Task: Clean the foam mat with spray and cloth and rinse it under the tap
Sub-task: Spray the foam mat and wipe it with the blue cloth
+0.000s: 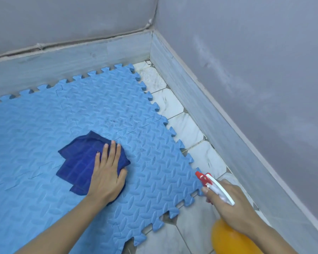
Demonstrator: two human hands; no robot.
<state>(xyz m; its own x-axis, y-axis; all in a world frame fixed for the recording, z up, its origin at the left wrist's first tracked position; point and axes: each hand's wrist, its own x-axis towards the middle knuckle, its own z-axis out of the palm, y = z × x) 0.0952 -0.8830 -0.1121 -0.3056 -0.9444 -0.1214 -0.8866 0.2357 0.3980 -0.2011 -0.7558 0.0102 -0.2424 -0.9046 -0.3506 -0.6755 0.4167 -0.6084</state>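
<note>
1. Foam mat [103,107]: blue interlocking tiles, lying flat on the tiled floor [187,129] in a room corner, toothed edge just short of the skirting board [200,107]. Faint dark smudges show beyond the cloth, likely the dirt being worked on.
2. Left hand [106,173]: palm down on a folded dark blue cloth [81,162], fingers [112,153] together and extended, thumb tucked against the cloth's edge. Flat press spreads the load for wiping; folding gives a thick pad.
3. Right hand [233,206]: wrapped round the neck of the spray bottle [226,237], forefinger on the trigger. Red nozzle [200,176] aims at the mat near the cloth, so spraying and wiping can alternate without putting anything down.
4. Orange bottle body hangs over the floor, off the mat.
5. Judgement: spray-and-wipe stage; no tap in view, rinse not yet begun.
</note>
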